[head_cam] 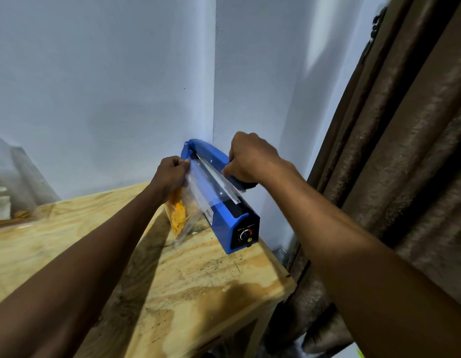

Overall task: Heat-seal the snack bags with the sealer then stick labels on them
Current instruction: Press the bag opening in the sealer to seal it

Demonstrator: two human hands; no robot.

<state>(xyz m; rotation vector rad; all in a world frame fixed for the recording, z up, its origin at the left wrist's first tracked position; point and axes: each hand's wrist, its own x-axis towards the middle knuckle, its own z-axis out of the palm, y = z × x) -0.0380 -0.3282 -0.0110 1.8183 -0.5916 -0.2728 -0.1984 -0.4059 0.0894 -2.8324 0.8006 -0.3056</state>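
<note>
A blue heat sealer (232, 223) stands on the wooden table (188, 280) near the wall corner, its dial end toward me. Its blue lever arm (211, 155) is raised above the sealing bar. My right hand (250, 158) grips the lever's handle from above. A clear snack bag (183, 208) with orange snacks in its lower part hangs off the sealer's left side, its open top lying across the sealing bar. My left hand (170, 174) pinches the bag's upper left edge beside the sealer's hinge end.
Brown curtains (405, 151) hang close at the right, beyond the table edge. A clear plastic container (7, 177) with a white jar inside stands at the far left of the table. Pale blue walls meet in a corner behind the sealer.
</note>
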